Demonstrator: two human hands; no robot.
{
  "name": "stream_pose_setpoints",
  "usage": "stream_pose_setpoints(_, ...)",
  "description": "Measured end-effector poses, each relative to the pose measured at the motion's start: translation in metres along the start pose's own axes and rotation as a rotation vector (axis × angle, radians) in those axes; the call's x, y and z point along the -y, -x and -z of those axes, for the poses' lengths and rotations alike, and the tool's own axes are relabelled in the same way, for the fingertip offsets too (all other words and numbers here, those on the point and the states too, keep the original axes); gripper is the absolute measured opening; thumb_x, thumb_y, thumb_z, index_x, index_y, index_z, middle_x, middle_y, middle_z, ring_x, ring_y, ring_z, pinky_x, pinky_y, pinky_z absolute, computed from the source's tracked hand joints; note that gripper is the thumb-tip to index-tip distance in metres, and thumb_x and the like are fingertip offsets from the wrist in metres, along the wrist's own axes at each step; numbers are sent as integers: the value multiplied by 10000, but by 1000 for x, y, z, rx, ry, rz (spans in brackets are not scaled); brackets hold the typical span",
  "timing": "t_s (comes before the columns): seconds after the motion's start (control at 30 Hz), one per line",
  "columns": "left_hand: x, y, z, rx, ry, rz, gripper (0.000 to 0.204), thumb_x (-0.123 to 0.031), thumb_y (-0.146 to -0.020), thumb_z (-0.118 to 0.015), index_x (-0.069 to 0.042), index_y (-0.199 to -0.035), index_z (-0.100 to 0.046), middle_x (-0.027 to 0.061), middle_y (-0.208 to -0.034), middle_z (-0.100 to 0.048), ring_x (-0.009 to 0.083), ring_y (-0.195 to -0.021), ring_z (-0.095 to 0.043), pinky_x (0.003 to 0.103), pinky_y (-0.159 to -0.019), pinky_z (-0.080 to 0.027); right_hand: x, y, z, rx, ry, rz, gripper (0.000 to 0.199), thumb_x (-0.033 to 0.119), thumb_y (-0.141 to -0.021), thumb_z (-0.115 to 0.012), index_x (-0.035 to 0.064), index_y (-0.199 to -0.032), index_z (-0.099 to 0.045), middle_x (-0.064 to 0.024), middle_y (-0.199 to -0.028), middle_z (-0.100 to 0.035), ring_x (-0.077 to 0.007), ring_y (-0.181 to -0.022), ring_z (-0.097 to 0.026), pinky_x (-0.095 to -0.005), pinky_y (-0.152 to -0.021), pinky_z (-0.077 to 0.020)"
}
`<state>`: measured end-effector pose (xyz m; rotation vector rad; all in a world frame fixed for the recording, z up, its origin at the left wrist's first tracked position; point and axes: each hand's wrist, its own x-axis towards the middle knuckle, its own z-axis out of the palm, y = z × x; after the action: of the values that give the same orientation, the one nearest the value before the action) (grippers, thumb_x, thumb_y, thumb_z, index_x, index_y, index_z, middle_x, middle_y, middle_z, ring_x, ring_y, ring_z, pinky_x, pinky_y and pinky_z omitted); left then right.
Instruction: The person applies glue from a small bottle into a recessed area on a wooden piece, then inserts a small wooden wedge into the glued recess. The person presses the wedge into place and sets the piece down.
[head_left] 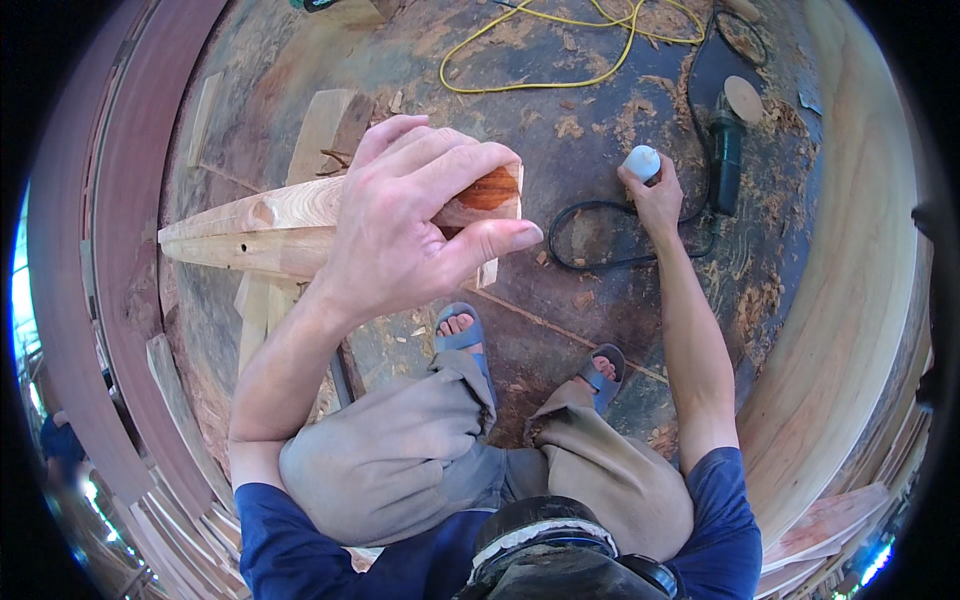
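Observation:
A pale wooden beam (270,240), split along its length by a seam, points toward the right. Its end carries a wet-looking reddish-orange patch (492,190). My left hand (400,210) is over this end, thumb and index finger spread apart with the patch visible between them; its other fingertips are out of sight, and whether it touches the wood I cannot tell. Farther right, my right hand (657,200) grips a small white bottle (642,163) with a narrow tip, held above the floor beside a black cord.
An angle grinder (727,165) with a round tan disc lies right of the bottle, its black cord (590,265) looping nearby. A yellow cord (540,88) curls at the back. Large planks stand along the left (140,200) and right (850,280). Wood shavings litter the dark floor.

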<state>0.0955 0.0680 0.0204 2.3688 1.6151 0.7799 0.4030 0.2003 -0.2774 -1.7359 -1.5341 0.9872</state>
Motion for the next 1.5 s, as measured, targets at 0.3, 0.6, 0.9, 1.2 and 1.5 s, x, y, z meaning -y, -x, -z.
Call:
stream_pose_setpoints(0.3, 8, 14, 3, -81, -40, 80, 741, -616, -731, -887, -98, -1243, -753, 88, -1125, -770, 299, -1105, -707, 502, -1149, -441, 17, 28, -4, -436, 100, 247, 904, 415, -815, -942, 18, -1516, -533, -215, -1464, -614, -379, -1381, -575, -476, -1167, -444)
stream_pose_setpoints(0.6, 54, 61, 27, -4, -168, 372, 741, -644, -631, -910, -65, -1051, -718, 99, -981, -719, 316, -963, -670, 430, -918, -476, 129, 143, -42, 909, -699, -310, 587, 364, -1086, -656, 40, -1553, -508, -93, -1404, -646, -205, -1204, -620, -366, -1016, -521)
stream_pose_setpoints(0.9, 38, 88, 30, -122, -215, 202, 820, -740, -538, -898, -83, -988, -701, 63, -913, -705, 296, -883, -678, 410, -840, -483, 174, 191, -69, 789, -1007, -352, 628, 506, -1171, -417, -24, -1463, -584, -106, -1310, -713, -181, -1169, -686, -357, -988, -577)
stream_pose_setpoints(1.2, 4, 162, 19, -387, -339, 73, 1019, -982, -599, -714, -57, -1027, -695, 96, -951, -739, 297, -888, -714, 429, -860, -509, 168, 180, -62, 1018, -945, -64, 704, 497, -1105, -591, -41, -1542, -472, -175, -1500, -593, -247, -1355, -610, -416, -1147, -511)
stream_pose_setpoints(1.5, -3, 233, -46, -488, -590, 74, 299, -488, -1030, -657, -237, -1191, -635, -20, -1170, -744, 235, -1054, -710, 473, -1105, -420, 172, 131, -71, 1013, -556, 380, 937, 674, -824, -849, -15, -1413, -610, -155, -1235, -740, -244, -1141, -708, -382, -985, -542)
